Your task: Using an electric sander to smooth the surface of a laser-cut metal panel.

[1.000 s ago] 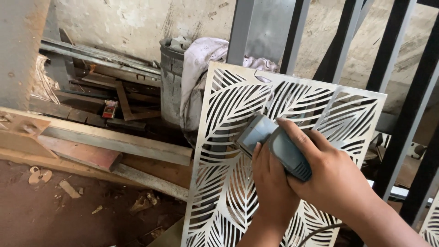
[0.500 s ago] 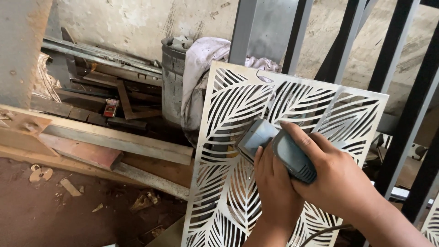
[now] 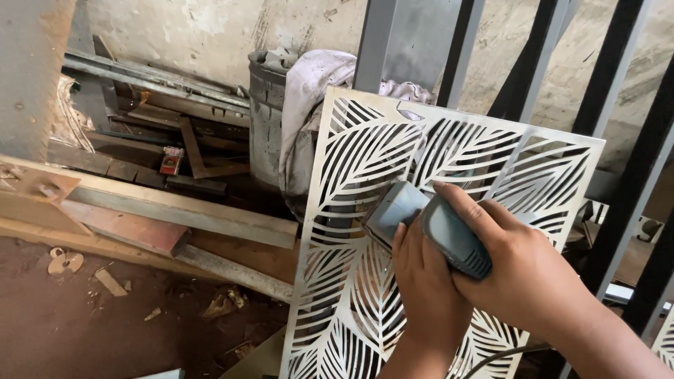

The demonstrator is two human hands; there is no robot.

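A pale panel [image 3: 365, 147] cut through with a leaf pattern stands upright, leaning against dark metal bars. A grey hand-held power sander [image 3: 435, 228] is pressed flat against the panel's middle. My right hand [image 3: 523, 277] wraps over the sander's rounded back end. My left hand [image 3: 425, 295] grips the tool from below, fingers against its lower side. A cable [image 3: 498, 354] trails down from under my hands.
A grey metal bucket [image 3: 265, 119] draped with a dirty white cloth [image 3: 309, 105] stands behind the panel. Long wooden planks [image 3: 175, 207] and metal bars lie on the dusty floor at left. Black railing bars [image 3: 632, 189] rise at right. A concrete pillar [image 3: 31, 77] stands far left.
Both hands and the sander stay at the same spot on the panel; the view has shifted very slightly.
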